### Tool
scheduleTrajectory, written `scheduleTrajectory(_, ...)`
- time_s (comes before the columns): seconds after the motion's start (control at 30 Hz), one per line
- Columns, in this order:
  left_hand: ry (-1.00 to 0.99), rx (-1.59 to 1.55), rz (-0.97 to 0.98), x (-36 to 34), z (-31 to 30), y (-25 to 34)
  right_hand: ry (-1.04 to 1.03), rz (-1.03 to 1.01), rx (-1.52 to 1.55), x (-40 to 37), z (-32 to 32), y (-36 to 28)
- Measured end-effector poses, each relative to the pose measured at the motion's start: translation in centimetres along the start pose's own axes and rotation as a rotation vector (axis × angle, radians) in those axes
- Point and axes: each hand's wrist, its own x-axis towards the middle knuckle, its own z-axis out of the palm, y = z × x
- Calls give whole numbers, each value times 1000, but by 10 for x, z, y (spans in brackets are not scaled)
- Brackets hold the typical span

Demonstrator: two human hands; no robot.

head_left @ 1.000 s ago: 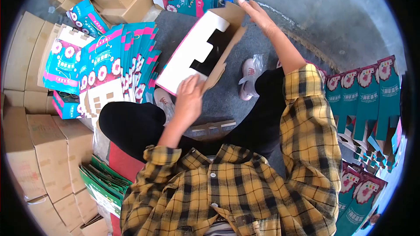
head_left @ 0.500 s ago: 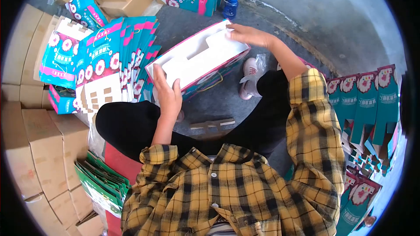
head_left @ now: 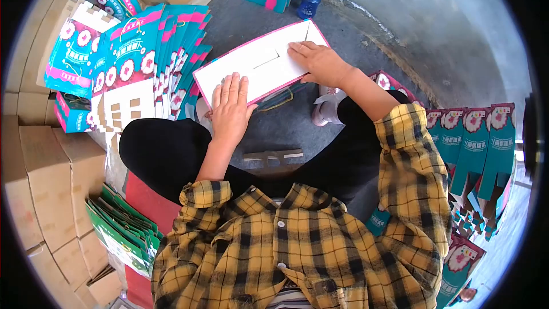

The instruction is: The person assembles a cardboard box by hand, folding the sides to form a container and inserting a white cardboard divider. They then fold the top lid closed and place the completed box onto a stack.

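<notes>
The grey concrete floor (head_left: pixel 400 28) spreads beyond and to the right of both hands. Far out to the left of the left hand (head_left: pixel 230 109) stand stacked brown cartons (head_left: pixel 46 166). Between them and that hand lies a fanned stack of flat teal-and-pink boxes (head_left: pixel 148 57), its nearest edge just beside the left fingertips. Well out to the right of the right hand (head_left: pixel 317 63), past the yellow plaid sleeve, a row of teal boxes (head_left: pixel 474 143) leans upright.

Under both hands sits the gift box (head_left: pixel 260 60), its white face with a pink rim turned up. It lies on a slant, so the far end is under the right hand and the near end under the left.

Back from the left hand, beside the knee, lies a stack of green flat packs (head_left: pixel 123 232).

The left hand lies flat and open, palm down, fingers spread on the near corner of the white face; it grips nothing. The right hand is also flat and open, palm down on the far part of the face, fingers pointing across toward the left hand.

A cardboard strip (head_left: pixel 271 156) lies on the floor nearer the body than either hand, between the legs. A yellow cord handle (head_left: pixel 278 100) shows from under the box's near edge, between the two hands. A blue bottle (head_left: pixel 309 1) stands beyond the right hand, apart from the box.
</notes>
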Motion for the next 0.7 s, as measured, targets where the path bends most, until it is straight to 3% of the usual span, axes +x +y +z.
scheduleTrajectory(0.33, -17, -77, 25, -2, 9, -10, -181, -32, 64, 1, 12, 7)
scheduleTrajectory(0.4, -96, -108, 7, -1, 8, -10, -174, -49, 62, 1, 12, 8)
scheduleTrajectory(0.53, -11, -98, 43, -3, 9, -8, -287, -3, 99, 3, 8, 6)
scheduleTrajectory(0.63, 63, -144, 30, -3, -1, -1, -163, -65, 125, -2, 15, 8)
scheduleTrajectory(0.7, 30, -136, 8, -8, -1, 2, -213, 25, 152, -5, -10, -2)
